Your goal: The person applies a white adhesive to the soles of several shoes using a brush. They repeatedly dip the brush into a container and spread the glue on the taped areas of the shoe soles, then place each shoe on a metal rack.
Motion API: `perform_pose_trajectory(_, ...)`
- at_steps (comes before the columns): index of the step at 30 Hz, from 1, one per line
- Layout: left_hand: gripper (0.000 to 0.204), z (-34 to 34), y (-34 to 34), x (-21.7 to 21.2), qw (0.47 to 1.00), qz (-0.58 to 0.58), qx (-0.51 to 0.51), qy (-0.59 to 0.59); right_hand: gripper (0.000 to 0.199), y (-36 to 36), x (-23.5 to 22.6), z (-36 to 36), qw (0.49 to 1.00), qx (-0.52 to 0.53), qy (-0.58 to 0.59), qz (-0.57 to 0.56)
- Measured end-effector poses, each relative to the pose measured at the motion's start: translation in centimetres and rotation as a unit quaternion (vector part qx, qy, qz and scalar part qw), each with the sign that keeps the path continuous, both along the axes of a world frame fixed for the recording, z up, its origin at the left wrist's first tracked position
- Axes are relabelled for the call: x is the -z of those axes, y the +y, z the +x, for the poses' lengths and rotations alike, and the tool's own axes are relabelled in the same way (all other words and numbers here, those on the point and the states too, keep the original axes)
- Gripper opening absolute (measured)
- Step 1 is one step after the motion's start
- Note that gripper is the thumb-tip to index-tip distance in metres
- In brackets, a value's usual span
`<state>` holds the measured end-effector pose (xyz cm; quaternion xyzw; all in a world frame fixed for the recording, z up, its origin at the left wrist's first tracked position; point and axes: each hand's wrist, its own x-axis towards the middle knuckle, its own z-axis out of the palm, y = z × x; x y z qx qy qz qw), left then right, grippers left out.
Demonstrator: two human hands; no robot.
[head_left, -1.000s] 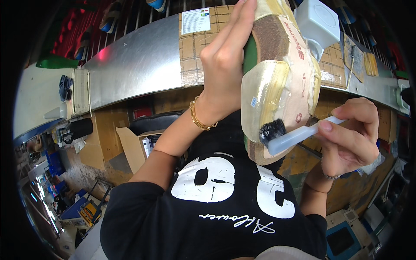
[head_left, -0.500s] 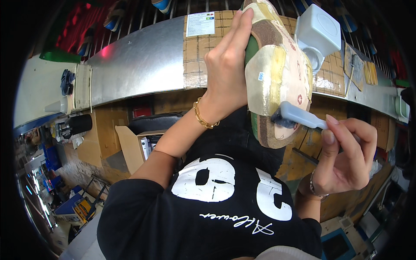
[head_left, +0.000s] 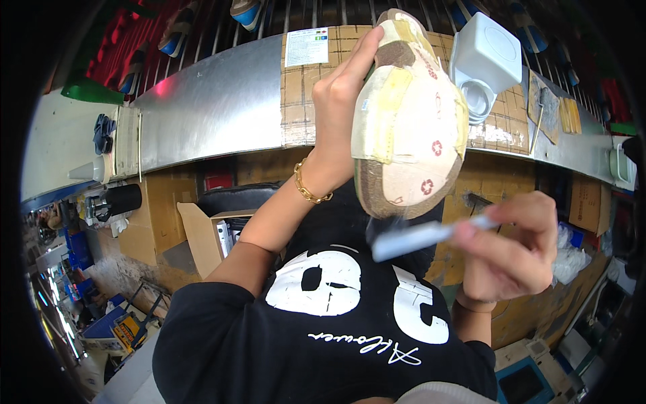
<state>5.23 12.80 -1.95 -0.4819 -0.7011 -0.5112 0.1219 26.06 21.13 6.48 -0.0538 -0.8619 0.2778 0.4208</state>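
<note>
A lasted shoe upper (head_left: 420, 135) is held up in front of me, its pale underside facing me, with yellowish strips and a brown edge. My left hand (head_left: 340, 101) grips it along its left side; most of the fingers are hidden behind it. In my right hand (head_left: 515, 249), blurred by motion, is a brush (head_left: 420, 237) with a light blue handle, pinched between thumb and fingers. Its dark bristles are smeared by motion and lie close to the shoe's lower tip; I cannot tell whether they touch.
Beyond the shoe, a metal bench (head_left: 208, 94) carries taped cardboard (head_left: 299, 101) and a white plastic container (head_left: 494, 50) with a round cup-like mouth. Yellow sticks (head_left: 570, 118) lie farther right. At the back, shoes (head_left: 176, 35) sit on a barred rack. An open carton (head_left: 202, 232) stands below the bench.
The shoe upper has shifted left and turned so its underside faces me more fully. The brush has moved left and down, from the shoe's lower right face to its lower tip.
</note>
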Motion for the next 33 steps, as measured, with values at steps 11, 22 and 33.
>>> perform_pose_trajectory(11, 0.070, 0.9, -0.8, 0.6, 0.905, 0.050, 0.163, -0.391, 0.035, 1.0, 0.9, -0.7, 0.995, 0.010, 0.033, -0.090)
perform_pose_trajectory(22, 0.069, 1.6, -1.2, 0.6, 0.823, 0.056, 0.229, -0.517, 0.028, 2.6, 1.7, -0.5, 0.986, -0.077, -0.006, -0.149)
perform_pose_trajectory(33, 0.068, 1.4, -0.7, 0.9, 0.800, 0.075, 0.227, -0.550, 0.029, 3.9, 2.3, -0.2, 0.968, -0.095, -0.024, -0.230)
